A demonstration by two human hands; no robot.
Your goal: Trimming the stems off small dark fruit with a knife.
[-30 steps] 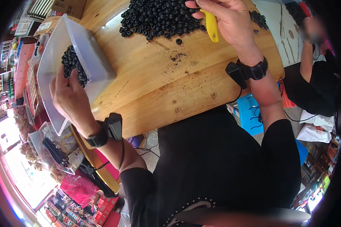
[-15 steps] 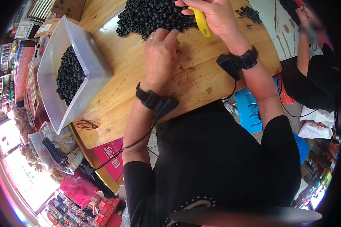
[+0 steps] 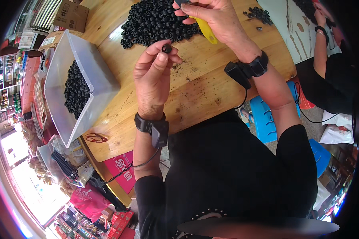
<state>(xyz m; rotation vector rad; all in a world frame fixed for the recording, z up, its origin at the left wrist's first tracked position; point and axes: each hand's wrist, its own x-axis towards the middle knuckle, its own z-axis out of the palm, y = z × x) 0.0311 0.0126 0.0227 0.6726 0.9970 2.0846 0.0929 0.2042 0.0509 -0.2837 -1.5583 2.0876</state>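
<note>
My left hand [image 3: 153,73] is turned palm up, its thumb and fingertips pinching a small black round piece with a hollow in it [image 3: 166,48]. A yellow-handled tool [image 3: 205,30] sits in my right hand [image 3: 217,18], fingers wrapped round it. Its dark grey part shows near my thumb at the upper frame edge, and its far end is out of view. Beyond both hands lies a big heap of similar black pieces [image 3: 157,24] on the wooden table [image 3: 211,79]. Dark crumbs are scattered on the wood below it.
A translucent plastic bin [image 3: 103,71] on the left holds many black pieces [image 3: 76,89]. Red-framed glasses [image 3: 96,138] lie near the table's left edge. A smaller cluster of pieces [image 3: 257,14] sits at the far right. Another person's arm [image 3: 320,47] is at a white table beyond.
My left hand has come back from the heap, turned palm up, and now shows a black piece in its fingertips. My right hand with the yellow-handled tool has shifted slightly left.
</note>
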